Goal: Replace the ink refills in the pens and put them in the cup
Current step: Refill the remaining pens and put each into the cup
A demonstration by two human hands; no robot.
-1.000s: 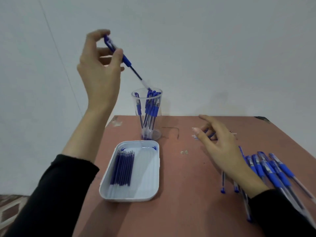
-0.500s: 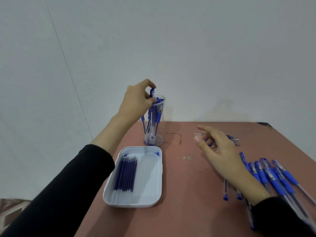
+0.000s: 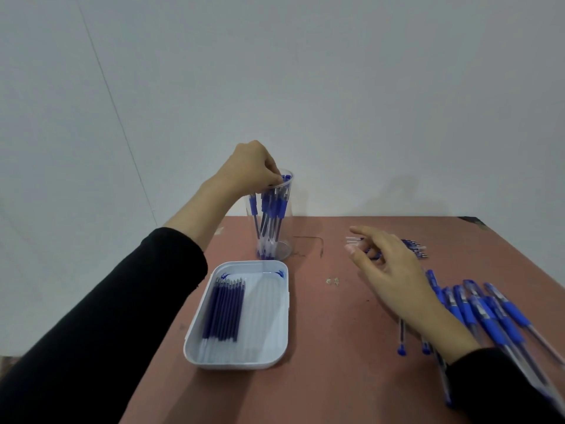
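Reddish worktop (image 3: pixel 336 347) is carrying everything. The white tray (image 3: pixel 286 316) is sitting front-left, holding a row of blue refills (image 3: pixel 224 310). The loose pens (image 3: pixel 489 316) are lying fanned at the right edge. The clear cup (image 3: pixel 282 250) is standing upright just behind the tray, with the finished pens (image 3: pixel 272 209) standing inside it. The left hand (image 3: pixel 249 169) is reaching into the cup mouth, fingers curled onto the pen tops; can't tell if they're pinching one. The right hand (image 3: pixel 394 270) is hovering, fingers loosely spread, holding nothing. A small refill pile (image 3: pixel 417 249) is lying beyond it.

The left hand (image 3: pixel 250 166) has dropped from high above the cup (image 3: pixel 282 243) to its rim, and the pen (image 3: pixel 285 179) it pinches now stands inside.
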